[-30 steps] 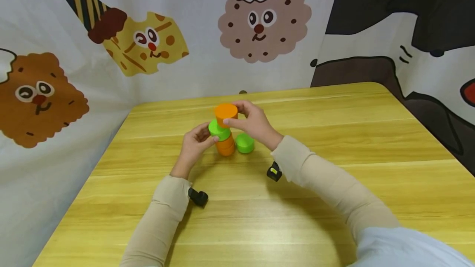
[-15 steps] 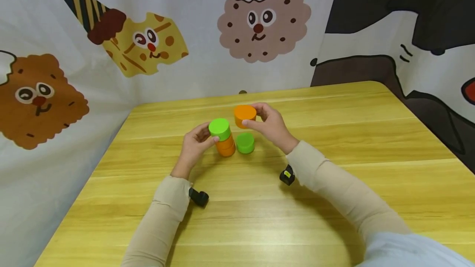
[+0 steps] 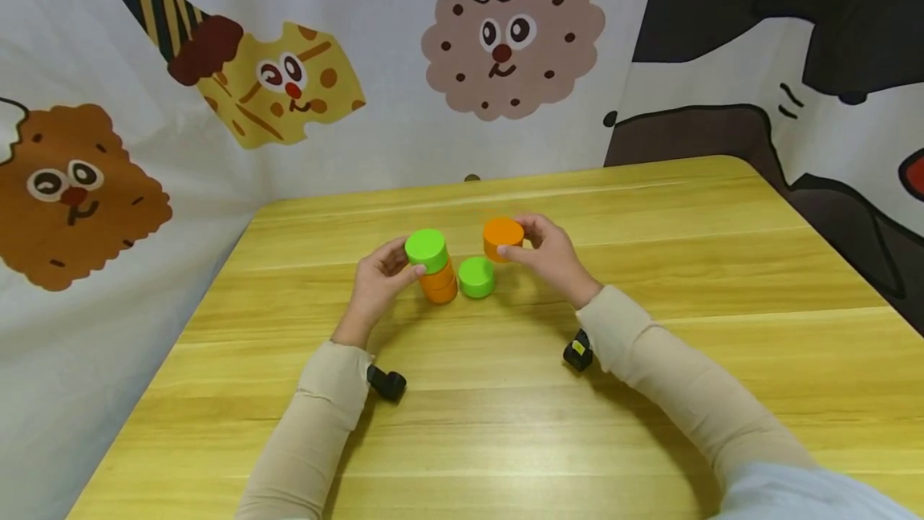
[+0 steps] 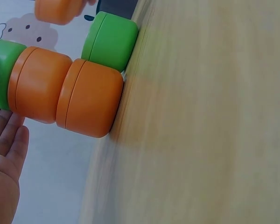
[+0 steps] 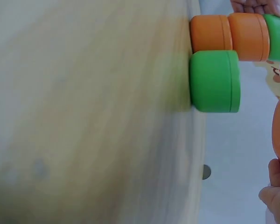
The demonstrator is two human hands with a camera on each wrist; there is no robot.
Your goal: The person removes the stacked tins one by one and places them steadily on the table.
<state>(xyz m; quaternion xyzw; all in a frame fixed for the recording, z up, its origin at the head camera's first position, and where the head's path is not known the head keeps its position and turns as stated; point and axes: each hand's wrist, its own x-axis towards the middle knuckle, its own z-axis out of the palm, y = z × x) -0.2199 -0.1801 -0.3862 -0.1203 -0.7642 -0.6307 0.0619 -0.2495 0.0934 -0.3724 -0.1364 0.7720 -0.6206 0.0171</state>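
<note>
Two orange round lidded containers (image 4: 91, 98) stand one on the other on the table, with a green round lidded container (image 3: 426, 251) on top. My left hand (image 3: 375, 283) holds that top green container between thumb and fingers. Just right of the stack, a second green container (image 5: 214, 81) rests on the table, touching or nearly touching it. My right hand (image 3: 554, 257) grips another orange round container (image 3: 503, 239) in the air, behind and to the right of the lone green one. In the right wrist view this orange container is cut off by the frame's edge.
The wood-grain table (image 3: 476, 424) reaches back to a white cloth (image 3: 404, 143) printed with cartoon biscuits and cheese. A small black camera (image 3: 387, 383) hangs at the left wrist and another black camera (image 3: 578, 351) at the right wrist.
My right hand has carried the orange container away from above the stack, to the right and then slightly down. The left hand stays at the top green container.
</note>
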